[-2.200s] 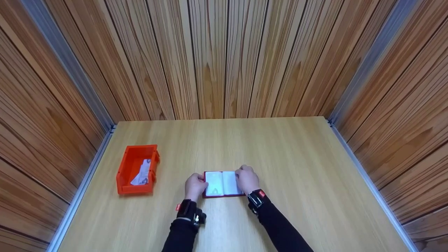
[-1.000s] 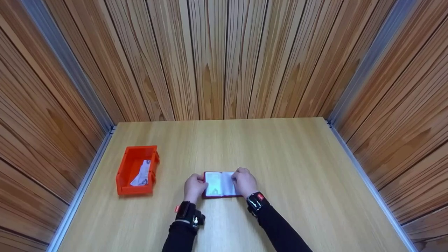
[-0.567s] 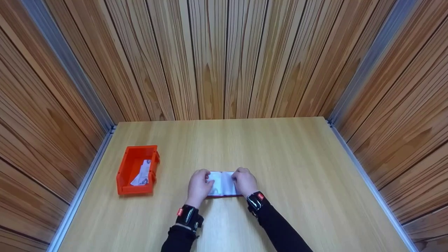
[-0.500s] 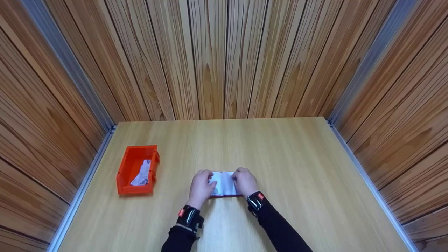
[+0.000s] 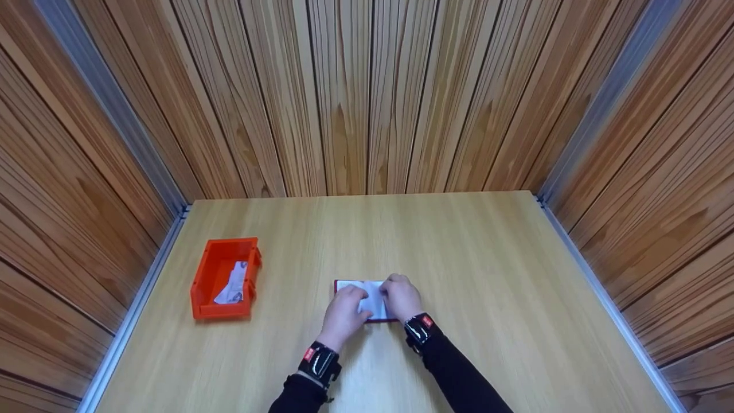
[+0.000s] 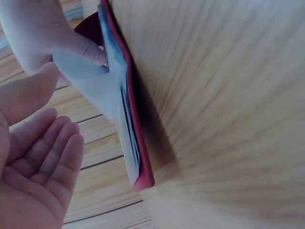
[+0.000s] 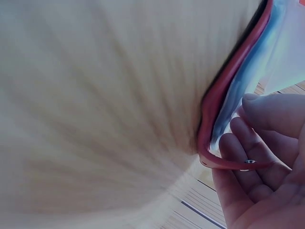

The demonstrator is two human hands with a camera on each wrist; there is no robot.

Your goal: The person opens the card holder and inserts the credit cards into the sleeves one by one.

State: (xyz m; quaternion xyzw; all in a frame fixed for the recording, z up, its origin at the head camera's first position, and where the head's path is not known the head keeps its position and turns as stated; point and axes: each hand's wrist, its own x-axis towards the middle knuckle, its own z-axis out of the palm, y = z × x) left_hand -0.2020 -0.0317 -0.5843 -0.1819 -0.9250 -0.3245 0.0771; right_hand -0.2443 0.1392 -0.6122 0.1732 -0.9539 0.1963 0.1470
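Observation:
A small red card holder [image 5: 376, 304] with clear plastic sleeves lies spread on the table under both hands. My left hand [image 5: 344, 310] hovers over its left half; in the left wrist view the thumb reaches the edge of a raised clear sleeve [image 6: 86, 76], with the other fingers loosely bent and apart from it. My right hand [image 5: 402, 297] grips the right side, its thumb against the sleeves. In the right wrist view a red strap [image 7: 228, 164] with a metal snap [image 7: 249, 165] runs across the right fingers.
An orange bin [image 5: 222, 311] stands on the left of the wooden table [image 5: 447, 241], holding crumpled printed paper [image 5: 232, 284]. Wood-plank walls [image 5: 344, 97] with metal corner rails enclose the table at the back and sides.
My left hand has let go of the card holder's left edge and moved right over the sleeves, one of which now stands raised. The right hand shifted slightly left, then stayed.

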